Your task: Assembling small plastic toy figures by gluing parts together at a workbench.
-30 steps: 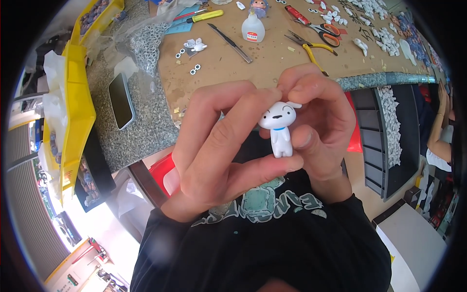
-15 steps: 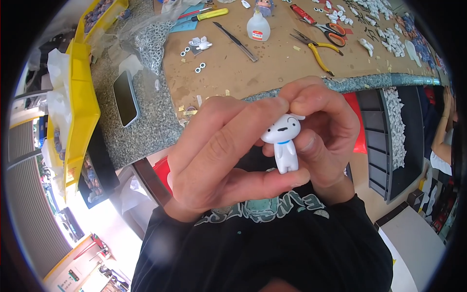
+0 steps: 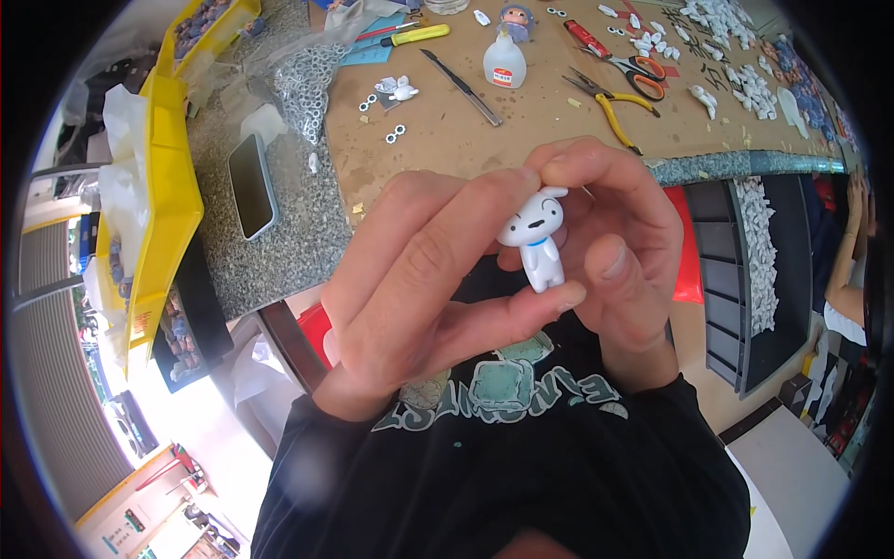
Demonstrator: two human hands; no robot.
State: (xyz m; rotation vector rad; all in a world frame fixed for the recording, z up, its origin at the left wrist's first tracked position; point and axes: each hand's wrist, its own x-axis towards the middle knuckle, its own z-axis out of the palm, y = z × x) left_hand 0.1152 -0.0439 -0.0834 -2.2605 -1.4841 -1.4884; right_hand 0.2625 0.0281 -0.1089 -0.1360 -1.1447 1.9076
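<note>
Before the cardboard sheet, the left hand and half-curled right hand, whose grip cannot be determined, are being held around a slightly tilted white dog figurine, which is being pinched between left thumb and fingers, blue collar showing.

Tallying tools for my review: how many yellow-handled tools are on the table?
2: the pliers, beyond the right hand, and a slim tool partly over the blue paper. Clutter may hide others.
</note>
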